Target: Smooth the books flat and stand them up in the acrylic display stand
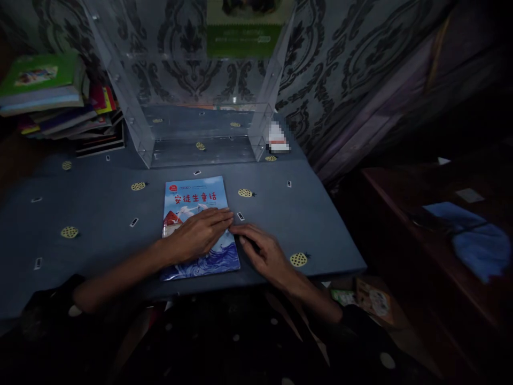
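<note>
A blue children's book (216, 256) with red Chinese characters and painted waves on its cover lies closed on the table near the front edge. Across the middle of the cover rests my left hand (200, 230), flat, its fingers stretched out together toward the right edge. My right hand (262, 248) is beside that edge, with its fingertips at the book's border, close to the left fingertips. Its fingers are extended and the thumb stands apart from them. The left hand hides part of the cover picture.
A clear acrylic shelf (204, 152) stands behind the book, with a green book (240, 40) on its upper level. Stacked books (48, 91) sit at the back left. The blue table (312, 224) ends at the right, where a dark red surface (395, 198) holds blue cloth (481, 246).
</note>
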### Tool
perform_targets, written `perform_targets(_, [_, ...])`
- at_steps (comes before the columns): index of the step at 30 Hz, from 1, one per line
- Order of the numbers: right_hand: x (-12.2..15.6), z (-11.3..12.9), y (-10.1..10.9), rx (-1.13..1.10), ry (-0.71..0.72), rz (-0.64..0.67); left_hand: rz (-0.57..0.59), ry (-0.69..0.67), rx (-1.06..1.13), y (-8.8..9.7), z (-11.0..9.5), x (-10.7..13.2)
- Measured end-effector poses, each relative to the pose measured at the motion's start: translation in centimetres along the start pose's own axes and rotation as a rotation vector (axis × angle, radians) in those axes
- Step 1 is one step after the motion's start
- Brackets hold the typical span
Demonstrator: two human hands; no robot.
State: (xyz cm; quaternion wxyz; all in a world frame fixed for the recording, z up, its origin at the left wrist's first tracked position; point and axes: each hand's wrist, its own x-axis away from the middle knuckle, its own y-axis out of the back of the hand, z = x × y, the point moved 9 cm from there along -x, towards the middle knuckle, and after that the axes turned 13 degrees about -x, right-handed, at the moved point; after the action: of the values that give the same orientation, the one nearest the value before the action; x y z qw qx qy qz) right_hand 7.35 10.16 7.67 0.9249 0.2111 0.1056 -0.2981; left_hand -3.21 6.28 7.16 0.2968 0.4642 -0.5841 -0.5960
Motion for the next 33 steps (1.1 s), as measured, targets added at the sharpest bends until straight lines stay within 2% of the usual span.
perform_targets(7, [2.6, 1.5, -2.0, 0.123, 0.068, 0.146, -0.058, -0.01, -0.021, -0.1, -1.0, 1.1])
perform_targets(14, [2.8, 1.9, -2.6, 0.284, 0.177, 0.175, -0.04, 0.026, -0.074, -0.6, -0.9, 0.9])
perform_targets(23, [0.5, 1.2, -0.6, 0.416, 0.317, 0.103, -0.07, 0.139, -0.21, -0.6, 1.5, -1.0])
perform_targets(29, [0.9, 1.4, -0.7, 0.401, 0.292, 0.089, -0.036, 0.136, -0.188, -0.5, 2.1, -1.1])
perform_targets(33, [1.3, 1.5, -1.0, 0.393, 0.281, 0.099, -0.018, 0.184, -0.202, -0.2, 4.6, -1.9])
